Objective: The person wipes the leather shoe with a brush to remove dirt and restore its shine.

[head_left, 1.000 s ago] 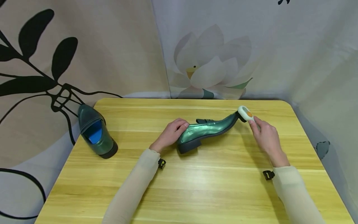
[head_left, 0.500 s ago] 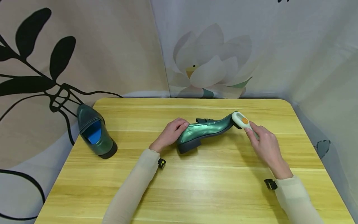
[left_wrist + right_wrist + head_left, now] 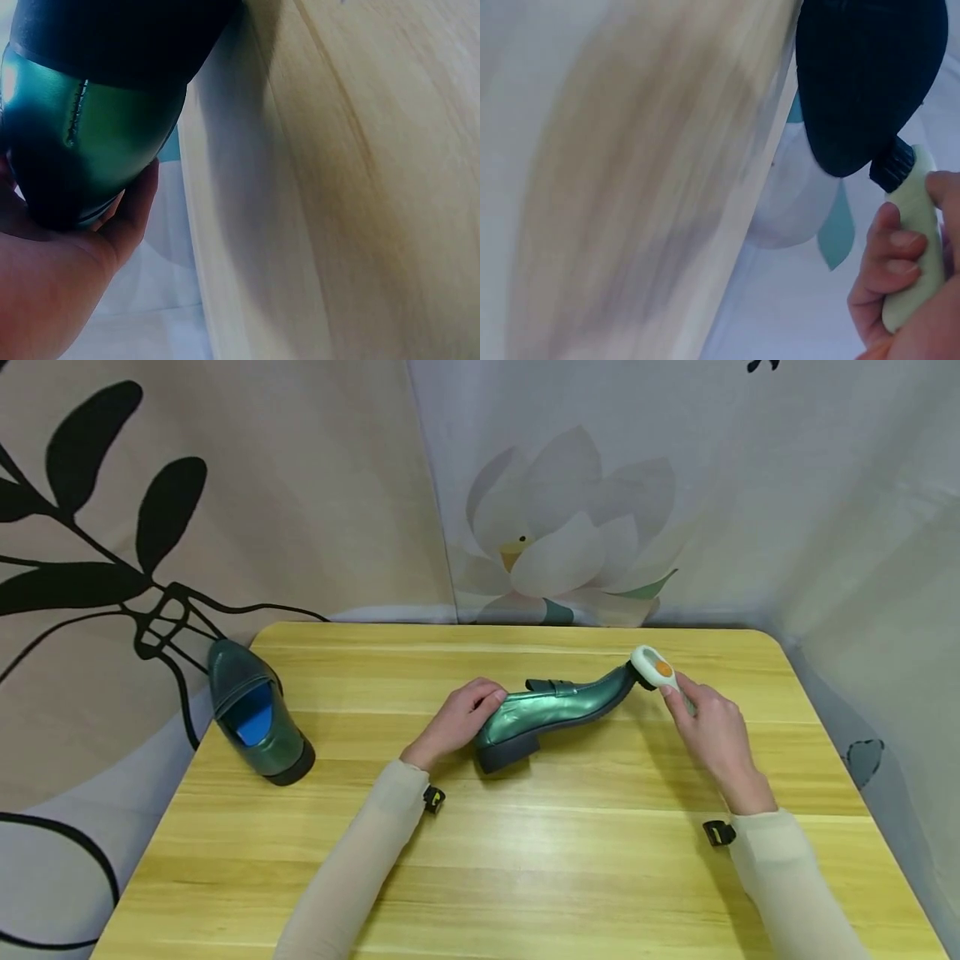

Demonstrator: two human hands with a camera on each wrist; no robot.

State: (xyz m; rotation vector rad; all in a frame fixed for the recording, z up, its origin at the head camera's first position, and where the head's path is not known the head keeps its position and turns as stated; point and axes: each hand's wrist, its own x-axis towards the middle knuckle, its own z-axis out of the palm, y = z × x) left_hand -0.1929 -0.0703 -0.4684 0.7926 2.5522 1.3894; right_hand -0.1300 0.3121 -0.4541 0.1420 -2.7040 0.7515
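A shiny green loafer (image 3: 555, 706) with a black sole is tilted over the table, toe raised to the right and heel low. My left hand (image 3: 459, 717) grips it at the heel end; in the left wrist view the thumb and fingers curl round the green heel back (image 3: 105, 135). My right hand (image 3: 712, 727) holds a pale shoe brush (image 3: 654, 667) with an orange oval on it. Its dark bristles (image 3: 892, 163) meet the toe tip, and the right wrist view shows the black sole (image 3: 870, 82) from below with fingers wrapped round the brush handle (image 3: 919, 247).
A second green loafer (image 3: 262, 714) with a blue insole stands at the left edge of the wooden table (image 3: 525, 877). Behind the table hangs a pale curtain (image 3: 330, 485) printed with leaves and a lotus flower.
The brush in my right hand slid left and down over the toe, then back up and right to the toe tip. The left hand and the loafer stayed nearly still.
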